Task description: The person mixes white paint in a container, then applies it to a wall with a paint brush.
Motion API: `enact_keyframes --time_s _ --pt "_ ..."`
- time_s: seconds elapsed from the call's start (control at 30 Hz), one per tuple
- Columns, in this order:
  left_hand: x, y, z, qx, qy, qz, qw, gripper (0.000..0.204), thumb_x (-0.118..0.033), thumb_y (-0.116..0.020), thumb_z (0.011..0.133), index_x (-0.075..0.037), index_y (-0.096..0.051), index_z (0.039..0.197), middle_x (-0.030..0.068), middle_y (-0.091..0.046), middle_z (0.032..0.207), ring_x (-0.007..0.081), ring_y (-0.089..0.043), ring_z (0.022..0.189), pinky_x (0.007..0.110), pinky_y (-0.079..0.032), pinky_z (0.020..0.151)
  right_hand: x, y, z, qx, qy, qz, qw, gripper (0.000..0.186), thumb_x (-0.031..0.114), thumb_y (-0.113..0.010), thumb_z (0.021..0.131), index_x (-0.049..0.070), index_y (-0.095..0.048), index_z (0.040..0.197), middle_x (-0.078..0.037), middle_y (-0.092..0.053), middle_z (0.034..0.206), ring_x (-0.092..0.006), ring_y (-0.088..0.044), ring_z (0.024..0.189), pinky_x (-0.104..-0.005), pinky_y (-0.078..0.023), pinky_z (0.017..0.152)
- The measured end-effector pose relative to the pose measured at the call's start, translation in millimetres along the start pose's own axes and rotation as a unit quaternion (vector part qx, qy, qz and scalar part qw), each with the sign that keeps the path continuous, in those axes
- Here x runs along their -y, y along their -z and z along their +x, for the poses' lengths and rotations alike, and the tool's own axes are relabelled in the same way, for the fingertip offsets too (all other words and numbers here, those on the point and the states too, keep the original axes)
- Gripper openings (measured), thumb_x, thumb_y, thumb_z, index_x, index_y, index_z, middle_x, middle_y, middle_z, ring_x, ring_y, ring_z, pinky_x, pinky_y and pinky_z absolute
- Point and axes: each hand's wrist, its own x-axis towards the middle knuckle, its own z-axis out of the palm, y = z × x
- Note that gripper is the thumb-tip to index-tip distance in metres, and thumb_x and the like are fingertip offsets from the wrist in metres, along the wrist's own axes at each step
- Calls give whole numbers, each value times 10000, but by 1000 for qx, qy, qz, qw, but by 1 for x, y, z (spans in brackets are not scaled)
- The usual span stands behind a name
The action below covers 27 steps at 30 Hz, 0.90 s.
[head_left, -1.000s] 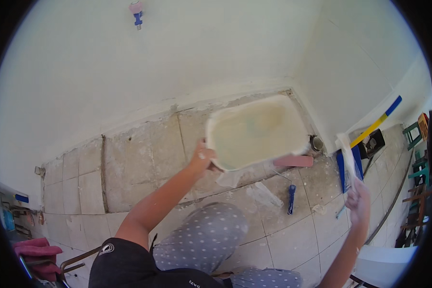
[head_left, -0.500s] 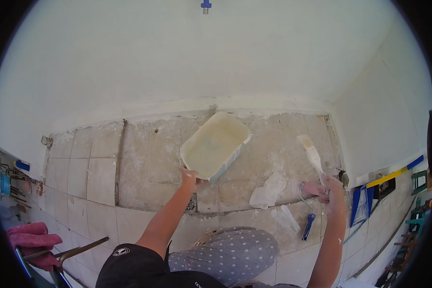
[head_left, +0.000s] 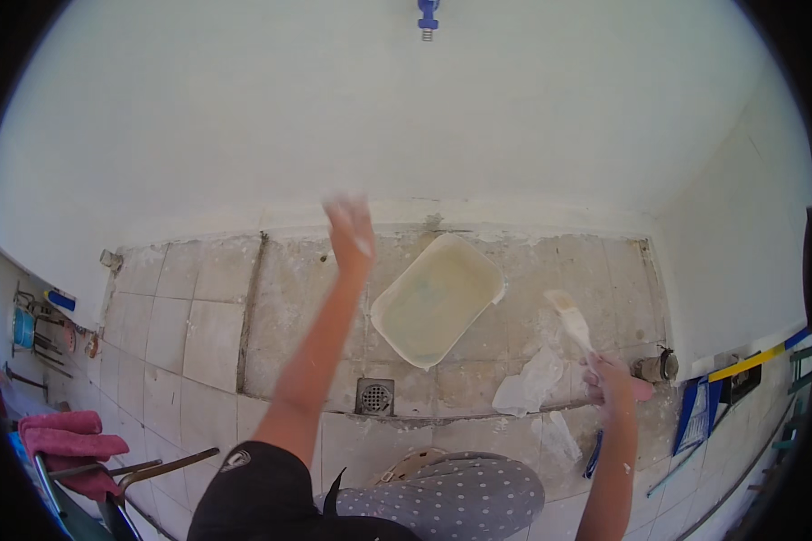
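Observation:
My left hand (head_left: 350,233) is raised near the foot of the white wall, blurred at the fingertips. Its fingers are stretched out and hold nothing. To its right, a cream-coloured rectangular tub (head_left: 438,298) rests on the tiled floor, apart from the hand. My right hand (head_left: 610,377) is wrapped round the handle of a paintbrush (head_left: 572,322), whose pale bristles point up and to the left. Behind that hand, a pink paint roller (head_left: 642,389) is mostly hidden, and its blue handle (head_left: 594,453) shows beside my forearm.
Crumpled white plastic (head_left: 530,383) lies left of my right hand. A square floor drain (head_left: 375,397) sits below the tub. Blue paint trays (head_left: 697,417) stand at the right. A pink towel (head_left: 68,437) hangs over a metal frame at lower left. A pipe stub (head_left: 659,365) meets the right wall.
My left hand has let go of the tub's near edge and moved up toward the wall. The right hand still grips the paintbrush, now in front of the roller. The view has shifted slightly.

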Motion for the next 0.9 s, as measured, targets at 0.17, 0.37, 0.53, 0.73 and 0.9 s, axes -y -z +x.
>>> enact_keyframes --time_s 0.17,0.37,0.53,0.73,0.9 --pt "-212 -36 223 -74 -508 62 856 356 -272 -615 885 44 -527 1023 159 -596 944 289 -578 858 455 -448 762 17 -56 4 76 18 31 996 219 259 -602 916 43 -621 940 52 -443 598 -2 -259 396 -185 -163 364" --pt "-333 -83 284 253 -447 356 781 501 -424 -497 943 -86 -481 1312 163 -495 1327 312 -506 1191 460 -410 983 35 -70 6 106 29 40 993 222 270 -594 923 49 -614 931 48 -435 596 -6 -238 401 -188 -158 382" --pt "-320 -114 287 226 -369 481 762 324 -281 -509 932 -60 -622 1140 157 -638 1123 314 -615 1032 431 -496 878 26 -63 19 99 13 43 994 219 273 -593 926 55 -613 925 49 -436 590 -2 -234 401 -190 -151 382" --pt "-309 -162 276 -1 -199 519 831 236 -171 -527 872 -43 -693 981 124 -694 961 276 -670 933 371 -554 709 13 -60 31 72 -8 47 996 229 265 -595 932 38 -615 918 56 -446 581 5 -245 380 -187 -151 354" --pt "-285 -140 324 3 -471 487 735 234 -214 -514 859 -32 -648 796 141 -652 737 315 -658 770 408 -537 707 7 -58 32 86 -5 63 994 219 268 -598 929 49 -613 919 57 -444 581 8 -247 379 -189 -148 352"
